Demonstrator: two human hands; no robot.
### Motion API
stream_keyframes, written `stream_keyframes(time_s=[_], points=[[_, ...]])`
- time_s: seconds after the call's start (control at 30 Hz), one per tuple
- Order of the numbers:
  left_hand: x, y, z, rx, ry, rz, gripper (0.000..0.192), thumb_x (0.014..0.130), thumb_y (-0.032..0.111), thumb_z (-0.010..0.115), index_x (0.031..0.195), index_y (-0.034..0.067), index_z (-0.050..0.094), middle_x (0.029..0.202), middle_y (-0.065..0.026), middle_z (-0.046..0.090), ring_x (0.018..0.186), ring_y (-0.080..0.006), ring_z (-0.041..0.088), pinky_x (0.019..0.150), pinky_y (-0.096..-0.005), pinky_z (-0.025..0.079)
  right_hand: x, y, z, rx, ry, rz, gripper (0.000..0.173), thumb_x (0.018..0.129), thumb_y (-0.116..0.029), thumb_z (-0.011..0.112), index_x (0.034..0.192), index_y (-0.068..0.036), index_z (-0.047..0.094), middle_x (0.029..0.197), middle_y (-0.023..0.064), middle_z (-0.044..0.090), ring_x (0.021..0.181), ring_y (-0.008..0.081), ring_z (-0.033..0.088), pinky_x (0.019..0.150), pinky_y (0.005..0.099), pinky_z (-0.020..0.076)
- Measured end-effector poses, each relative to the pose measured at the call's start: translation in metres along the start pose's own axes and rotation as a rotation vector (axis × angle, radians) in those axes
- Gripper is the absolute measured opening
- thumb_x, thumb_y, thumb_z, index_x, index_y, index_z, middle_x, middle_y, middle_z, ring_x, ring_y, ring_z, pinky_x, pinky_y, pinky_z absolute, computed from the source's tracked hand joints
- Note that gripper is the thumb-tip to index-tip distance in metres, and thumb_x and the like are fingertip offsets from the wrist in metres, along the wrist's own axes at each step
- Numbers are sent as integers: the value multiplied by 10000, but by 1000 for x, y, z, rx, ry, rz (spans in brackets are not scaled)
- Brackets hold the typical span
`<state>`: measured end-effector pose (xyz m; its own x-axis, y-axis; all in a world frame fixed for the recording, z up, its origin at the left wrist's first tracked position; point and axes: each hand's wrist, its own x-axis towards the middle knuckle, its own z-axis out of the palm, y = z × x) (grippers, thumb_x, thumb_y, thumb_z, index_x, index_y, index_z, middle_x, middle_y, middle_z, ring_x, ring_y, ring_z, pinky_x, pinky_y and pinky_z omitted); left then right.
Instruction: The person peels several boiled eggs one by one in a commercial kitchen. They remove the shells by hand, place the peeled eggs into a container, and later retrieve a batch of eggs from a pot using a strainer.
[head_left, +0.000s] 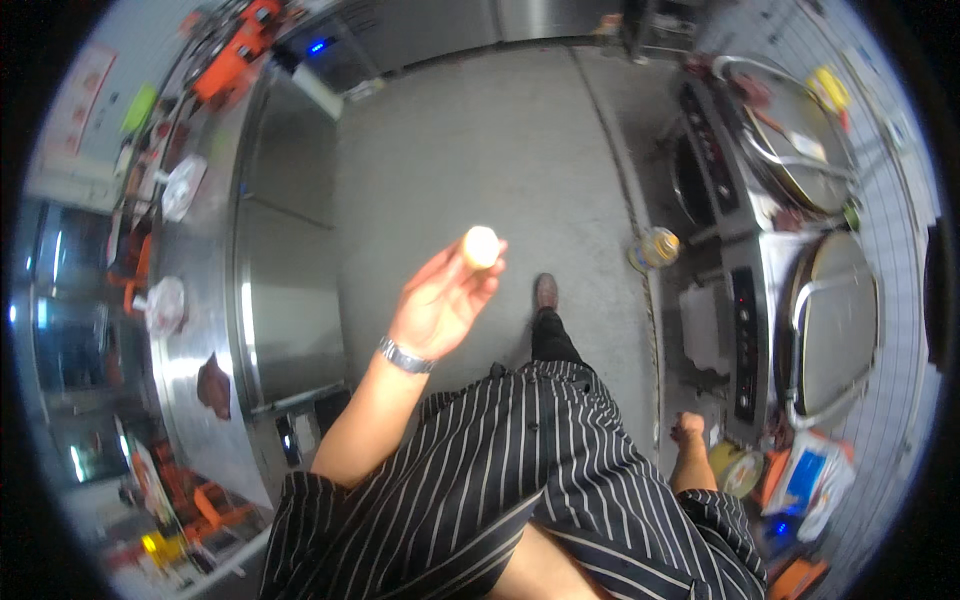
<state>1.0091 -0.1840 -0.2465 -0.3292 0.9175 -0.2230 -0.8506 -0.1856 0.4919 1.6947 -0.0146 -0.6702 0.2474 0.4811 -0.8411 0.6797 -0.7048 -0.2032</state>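
My left hand (442, 307), with a metal-band watch (405, 356) at the wrist, is raised in front of me over the floor. Its fingers grip a small, round, pale thing (481, 247), so overexposed that its kind is unclear. My right hand (690, 425) hangs low at my side, near a round yellowish tub (737, 469). Its fingers look curled, but too little shows to tell whether they hold anything. One brown shoe (546, 291) is visible on the grey floor (465, 135).
Along the left runs a stainless steel counter (202, 315) bearing plastic bags (165, 306) and a brown cloth-like piece (214, 386). Two round electric griddles (836, 322) with raised lids line the right wall. A large plastic oil bottle (655, 249) is on the floor beside them.
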Motion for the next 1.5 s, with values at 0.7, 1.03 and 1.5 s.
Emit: stream_keyframes(time_s=[0.7,1.03,1.5], points=[[150,137,142,4,-386,270,485,930,156,656,1325,-45,459,1260,-285,522,1078,-379,629,874,-446,562,-26,-558,242,-646,-440,-1721,188,863,-228,565,883,-89,691,792,105,692,757,283,669,627,413,532],[282,266,128,-287,-1152,614,411,954,69,590,1269,-177,493,1220,-333,586,1119,-392,617,957,-481,519,28,-666,191,-1099,-203,-978,256,834,-330,678,925,-94,718,858,84,718,806,217,691,665,380,543],[433,460,-76,600,138,276,300,1003,174,550,1173,-63,619,1160,-188,666,1063,-259,653,913,-384,531,-88,-942,357,-529,-279,-556,218,833,-223,686,952,-40,679,808,119,703,658,224,677,604,361,552]])
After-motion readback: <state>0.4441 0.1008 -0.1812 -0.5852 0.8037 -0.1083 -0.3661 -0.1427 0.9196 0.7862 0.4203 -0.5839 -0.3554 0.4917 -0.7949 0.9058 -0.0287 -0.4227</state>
